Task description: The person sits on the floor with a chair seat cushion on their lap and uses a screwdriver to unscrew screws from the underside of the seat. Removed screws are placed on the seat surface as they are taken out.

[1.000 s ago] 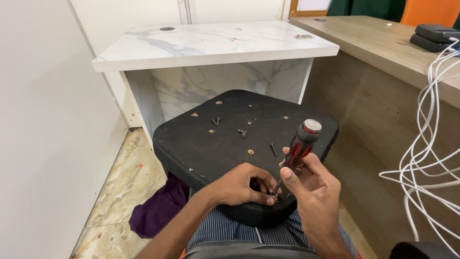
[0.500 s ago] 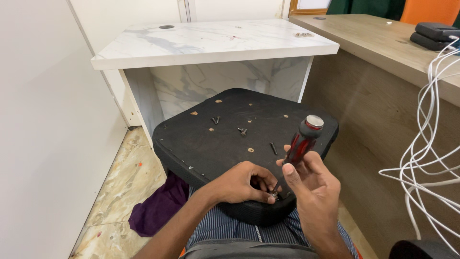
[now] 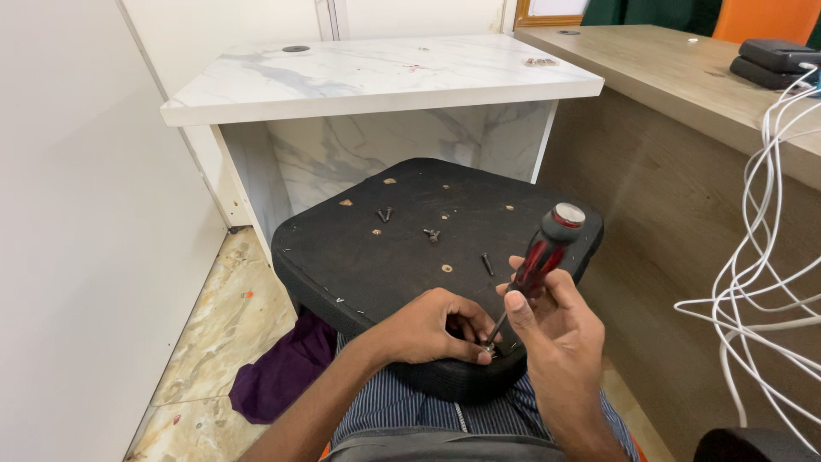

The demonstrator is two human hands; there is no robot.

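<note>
A black upturned seat panel [image 3: 376,257] rests on my lap, its underside facing up. My right hand [image 3: 556,329] grips a red and black screwdriver [image 3: 539,257], tilted, with its tip down at the panel's near edge. My left hand [image 3: 432,325] lies on the panel beside the tip, its fingers pinched on a small screw [image 3: 485,349] under the blade. Loose dark screws [image 3: 384,214] [image 3: 432,233] [image 3: 487,264] lie further out on the panel.
A white marble-look desk [image 3: 376,77] stands just behind the panel, a wooden counter [image 3: 684,77] to the right. White cables [image 3: 770,257] hang at the right. A purple cloth [image 3: 278,372] lies on the marbled floor; a white wall [image 3: 77,214] closes the left.
The screwdriver's handle has shifted slightly in my right hand, its tip staying at the same spot. My left hand holds still by the screw.
</note>
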